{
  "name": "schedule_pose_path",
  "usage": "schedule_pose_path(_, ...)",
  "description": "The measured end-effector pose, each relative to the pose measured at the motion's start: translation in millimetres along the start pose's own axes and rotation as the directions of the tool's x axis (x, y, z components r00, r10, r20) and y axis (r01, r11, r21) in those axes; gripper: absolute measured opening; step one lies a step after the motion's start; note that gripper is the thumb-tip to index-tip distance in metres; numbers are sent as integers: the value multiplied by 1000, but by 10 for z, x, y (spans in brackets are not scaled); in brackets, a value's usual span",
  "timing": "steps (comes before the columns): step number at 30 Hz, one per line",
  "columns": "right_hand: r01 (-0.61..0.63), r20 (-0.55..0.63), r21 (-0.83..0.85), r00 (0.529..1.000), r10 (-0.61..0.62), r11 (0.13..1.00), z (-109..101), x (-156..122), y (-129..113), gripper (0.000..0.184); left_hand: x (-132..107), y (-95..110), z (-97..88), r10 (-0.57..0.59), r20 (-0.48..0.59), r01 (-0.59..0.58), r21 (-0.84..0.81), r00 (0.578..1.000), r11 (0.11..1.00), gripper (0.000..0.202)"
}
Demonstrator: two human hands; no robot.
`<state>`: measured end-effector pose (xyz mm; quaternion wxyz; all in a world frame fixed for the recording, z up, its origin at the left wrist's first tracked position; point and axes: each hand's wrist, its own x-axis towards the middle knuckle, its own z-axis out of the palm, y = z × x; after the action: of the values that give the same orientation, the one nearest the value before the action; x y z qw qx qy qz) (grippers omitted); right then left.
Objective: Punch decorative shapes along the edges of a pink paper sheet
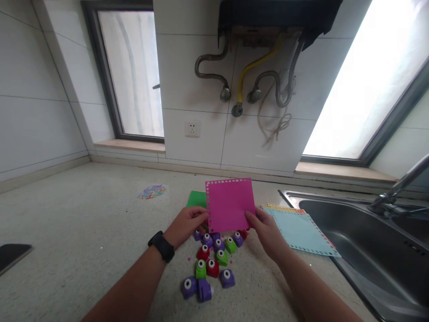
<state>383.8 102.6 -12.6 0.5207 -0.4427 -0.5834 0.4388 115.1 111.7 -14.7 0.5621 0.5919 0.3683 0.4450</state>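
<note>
A bright pink sheet of paper [231, 205] is held up above the counter, with small shapes punched along its top and left edges. My right hand [266, 226] pinches its right side, thumb on the front. At its lower left edge are the closed fingers of my left hand [192, 221], which wears a black watch [161, 247]. Below the sheet stand several craft punches: purple [228, 278], green [221, 257] and red [212, 267]. One purple punch [205, 290] lies on its side. Behind the pink sheet, a green sheet [196, 198] is partly hidden.
Right of my hands, a light blue punched sheet [301, 228] lies on other coloured sheets beside the steel sink [378, 232]. Paper bits [152, 192] form a pile farther back on the left. A dark flat object [13, 255] is at the left edge.
</note>
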Motion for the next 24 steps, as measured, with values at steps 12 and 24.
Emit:
schedule_pose_path(12,74,-59,-16,995,-75,997,-2,-22,44,36,-51,24,-13,-40,23,40,1,999,999,40)
schedule_pose_path(24,91,-78,12,993,-90,996,36,-58,-29,35,-72,35,31,-125,90,124,12,988,992,43)
